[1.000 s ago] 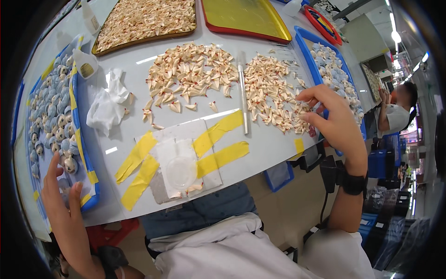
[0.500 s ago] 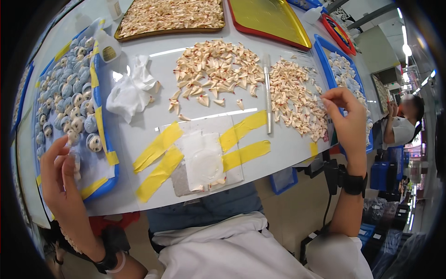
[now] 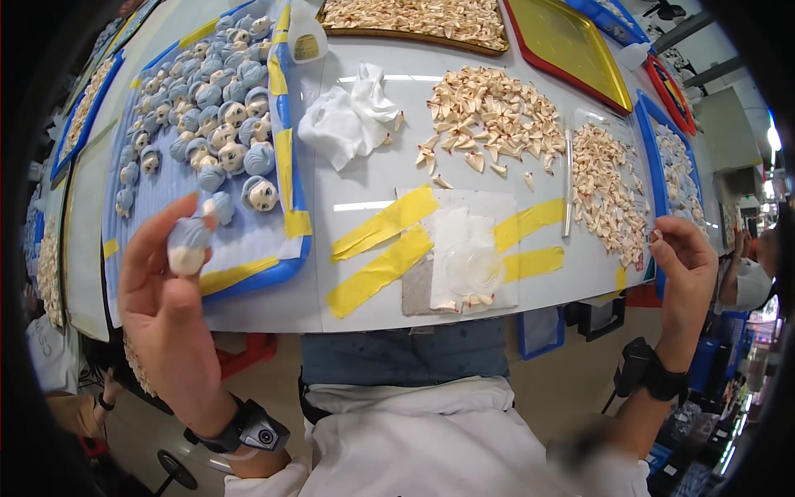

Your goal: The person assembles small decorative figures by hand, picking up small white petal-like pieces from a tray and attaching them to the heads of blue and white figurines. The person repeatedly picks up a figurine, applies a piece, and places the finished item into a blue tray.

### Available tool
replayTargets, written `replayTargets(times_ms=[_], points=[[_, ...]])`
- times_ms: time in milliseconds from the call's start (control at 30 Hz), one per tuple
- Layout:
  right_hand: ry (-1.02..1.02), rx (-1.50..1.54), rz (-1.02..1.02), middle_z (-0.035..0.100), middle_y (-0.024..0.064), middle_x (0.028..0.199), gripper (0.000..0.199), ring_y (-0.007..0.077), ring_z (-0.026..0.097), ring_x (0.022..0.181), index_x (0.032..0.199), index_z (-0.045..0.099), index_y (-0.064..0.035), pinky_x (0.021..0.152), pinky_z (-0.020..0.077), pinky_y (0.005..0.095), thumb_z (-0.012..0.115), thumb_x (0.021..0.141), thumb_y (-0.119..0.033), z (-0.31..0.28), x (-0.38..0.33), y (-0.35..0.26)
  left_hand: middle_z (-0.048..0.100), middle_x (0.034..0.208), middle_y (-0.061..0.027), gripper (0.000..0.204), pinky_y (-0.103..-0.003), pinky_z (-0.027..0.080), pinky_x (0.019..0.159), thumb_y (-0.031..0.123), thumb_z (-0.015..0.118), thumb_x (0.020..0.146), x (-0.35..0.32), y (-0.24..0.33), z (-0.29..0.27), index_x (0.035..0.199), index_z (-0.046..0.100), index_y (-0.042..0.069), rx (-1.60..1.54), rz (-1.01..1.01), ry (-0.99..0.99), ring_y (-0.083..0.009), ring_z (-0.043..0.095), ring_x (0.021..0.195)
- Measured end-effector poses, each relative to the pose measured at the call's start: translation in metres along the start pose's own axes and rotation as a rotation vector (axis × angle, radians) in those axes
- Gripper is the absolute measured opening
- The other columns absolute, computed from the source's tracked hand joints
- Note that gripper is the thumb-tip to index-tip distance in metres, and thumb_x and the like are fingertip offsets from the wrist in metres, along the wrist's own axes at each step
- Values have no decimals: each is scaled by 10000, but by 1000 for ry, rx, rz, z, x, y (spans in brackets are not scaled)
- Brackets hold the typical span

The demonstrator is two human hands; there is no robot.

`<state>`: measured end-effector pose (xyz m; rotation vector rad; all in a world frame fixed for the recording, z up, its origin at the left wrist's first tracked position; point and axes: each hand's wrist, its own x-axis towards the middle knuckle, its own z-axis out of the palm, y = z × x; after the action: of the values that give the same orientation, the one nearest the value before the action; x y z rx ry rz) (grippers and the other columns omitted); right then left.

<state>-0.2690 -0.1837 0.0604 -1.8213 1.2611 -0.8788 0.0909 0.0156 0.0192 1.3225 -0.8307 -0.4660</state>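
At a white worktable (image 3: 364,273), we see the left hand (image 3: 170,311) raised in front of the near edge of a blue tray (image 3: 286,253), pinching a small doll head (image 3: 189,245) with blue-grey hair. The head sits between the thumb on its left and the fingertips (image 3: 209,209) curled over its top and right side, its pale face end pointing down toward the palm. Behind it, more such doll heads (image 3: 211,124) lie in loose rows on the tray, the nearest just beyond the fingertips.

The right hand (image 3: 683,269) is lifted off the table's right end, beside a long heap of small cream-coloured pieces (image 3: 604,195). Its thumb and forefinger are pressed together near a tiny pale piece (image 3: 657,237); we cannot tell for certain that the piece is held, it being too small.

Between the hands lies a clear sheet (image 3: 464,257) fastened down with strips of yellow tape (image 3: 385,248). Further back we see a crumpled white cloth (image 3: 352,120), a second heap of cream pieces (image 3: 489,116), and a small white bottle (image 3: 305,33). A dark band circles each wrist.
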Motion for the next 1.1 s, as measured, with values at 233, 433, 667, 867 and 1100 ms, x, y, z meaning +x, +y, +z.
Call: replayTargets(times_ms=[233,433,667,867,1100], points=[[29,-47,-85,609,49,840,119,104,562,752,886,608,31,698,435,214,622,798,-48,3,0,5,527,1074,-143,426,-256,486,728,124,727,705,-4,6,21,1045,524,-34,-51,-71,21,-219,600,874],[-5,32,-86,606,63,778,156,114,564,681,882,587,26,671,445,222,633,808,-104,11,1,1,497,1050,-165,448,-242,491,654,99,740,695,-17,-4,30,1044,491,-33,-202,68,-96,-193,577,757],[-17,149,-97,602,70,776,147,117,565,674,875,571,19,651,443,225,639,795,-84,42,-1,-15,487,1023,-93,550,-184,400,547,359,740,700,-34,1,56,1073,468,59,-152,-134,-15,-151,511,736],[-169,160,-113,601,58,781,105,109,569,707,852,572,21,681,449,228,626,765,-2,68,4,-43,495,1038,-108,480,-183,400,537,309,734,720,-49,-9,61,1043,485,53,-344,-205,-117,-157,526,739],[-420,-77,-298,550,78,804,98,138,528,761,812,549,24,706,412,239,611,740,46,102,4,-62,495,1045,-119,450,-198,434,521,286,717,740,-55,-11,67,1027,481,34,-440,-369,-70,-167,560,687]])
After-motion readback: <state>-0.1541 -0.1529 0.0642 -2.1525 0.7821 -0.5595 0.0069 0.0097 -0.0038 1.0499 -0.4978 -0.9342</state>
